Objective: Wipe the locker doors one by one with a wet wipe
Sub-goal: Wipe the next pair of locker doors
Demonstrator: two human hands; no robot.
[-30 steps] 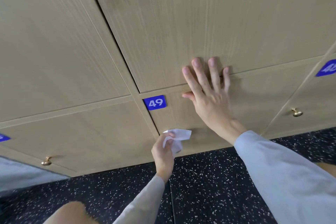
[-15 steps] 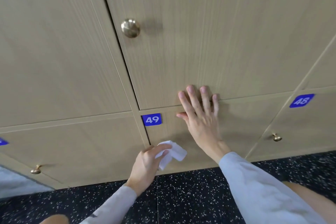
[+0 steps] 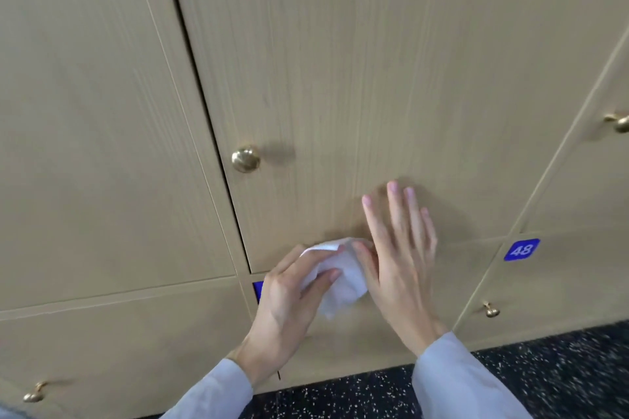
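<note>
The left hand (image 3: pixel 289 299) grips a crumpled white wipe (image 3: pixel 340 279), fingers curled round it, just below and to the right of the brass knob (image 3: pixel 245 159). The right hand (image 3: pixel 398 255) lies with straight fingers beside the wipe, its thumb touching the cloth, fingertips reaching up the tall locker door (image 3: pixel 357 78) to the right of the knob. Both wrists wear pale blue sleeves (image 3: pixel 459 381). A blue plate numbered 48 (image 3: pixel 521 249) sits further right of the knob, above a speckled dark floor (image 3: pixel 561 367).
</note>
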